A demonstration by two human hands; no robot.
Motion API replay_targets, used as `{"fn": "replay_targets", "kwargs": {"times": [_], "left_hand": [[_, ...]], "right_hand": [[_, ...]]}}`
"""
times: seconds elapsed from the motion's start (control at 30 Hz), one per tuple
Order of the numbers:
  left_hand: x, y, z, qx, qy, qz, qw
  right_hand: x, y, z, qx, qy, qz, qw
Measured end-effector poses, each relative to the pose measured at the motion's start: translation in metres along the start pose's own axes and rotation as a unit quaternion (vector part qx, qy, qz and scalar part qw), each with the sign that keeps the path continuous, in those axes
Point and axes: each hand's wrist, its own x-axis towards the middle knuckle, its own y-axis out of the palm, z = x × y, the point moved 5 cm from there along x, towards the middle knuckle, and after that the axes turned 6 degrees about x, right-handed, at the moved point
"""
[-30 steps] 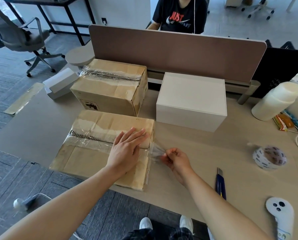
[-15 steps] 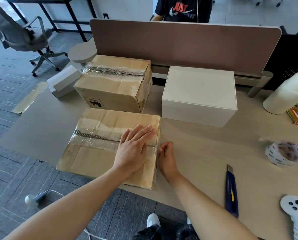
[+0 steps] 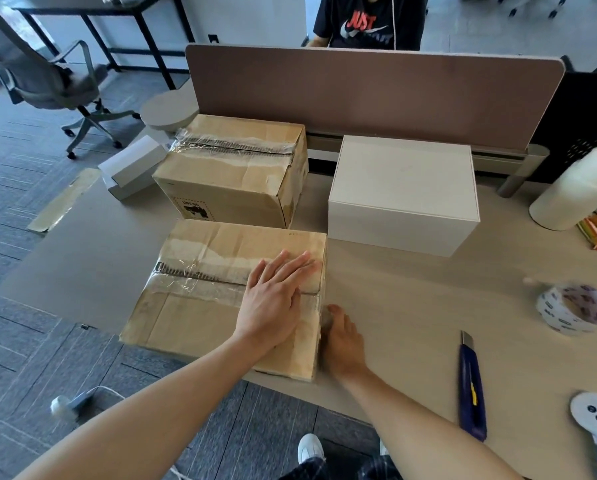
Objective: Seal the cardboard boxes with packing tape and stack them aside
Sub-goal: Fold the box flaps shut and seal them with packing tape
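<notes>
Left hand (image 3: 276, 299) flat with fingers straight on the taped seam of the near cardboard box (image 3: 200, 327), centre of frame, right hand (image 3: 343, 344) flat against its right side (fingertips partly hidden), tape roll (image 3: 575, 308) far right on the table (image 3: 411, 306).

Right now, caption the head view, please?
Left hand flat on the taped near box, right hand against its side.
</notes>
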Motion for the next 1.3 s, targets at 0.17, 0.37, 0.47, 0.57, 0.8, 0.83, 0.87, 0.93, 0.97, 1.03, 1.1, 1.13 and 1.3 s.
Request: {"fn": "replay_targets", "kwargs": {"times": [0.17,0.37,0.47,0.57,0.8,0.83,0.87,0.93,0.97,1.03,1.1,1.13,1.3], "left_hand": [[0.0,-0.002,0.001,-0.003,0.0,-0.002,1.0],[-0.001,0.0,0.001,-0.009,0.004,-0.005,1.0],[0.001,0.002,0.003,-0.024,-0.004,-0.011,1.0],[0.001,0.004,0.005,-0.028,-0.013,-0.018,0.999],[0.004,0.004,0.006,-0.029,-0.015,-0.025,0.999],[0.003,0.004,0.007,-0.03,-0.016,-0.025,0.999],[0.003,0.003,0.006,-0.033,-0.02,-0.029,0.999],[0.003,0.0,0.005,-0.048,-0.025,-0.036,0.998],[0.004,0.0,0.006,-0.062,-0.025,-0.036,0.997],[0.006,-0.002,0.01,-0.106,-0.038,-0.037,0.993],[0.004,-0.01,0.018,-0.188,-0.084,-0.053,0.977],[0.003,-0.015,0.021,-0.234,-0.111,-0.066,0.964],[0.0,-0.043,0.045,-0.482,-0.208,-0.066,0.848]], "right_hand": [[0.017,-0.034,0.032,0.181,0.016,-0.114,0.977],[0.02,-0.043,0.084,0.375,-0.004,-0.063,0.925],[0.009,-0.026,0.091,0.481,0.034,-0.005,0.876],[0.008,-0.02,0.092,0.534,0.063,0.019,0.843],[0.017,-0.016,0.091,0.558,0.136,0.059,0.817],[0.018,-0.015,0.089,0.554,0.154,0.064,0.816],[0.02,-0.016,0.089,0.547,0.17,0.073,0.816],[0.019,-0.02,0.098,0.527,0.198,0.089,0.822],[0.021,-0.019,0.096,0.509,0.213,0.086,0.829],[0.021,-0.019,0.093,0.482,0.248,0.092,0.835],[0.016,-0.02,0.087,0.471,0.269,0.101,0.834],[0.011,-0.022,0.089,0.456,0.274,0.112,0.84],[-0.006,-0.048,0.117,0.335,0.208,0.044,0.918]]}}
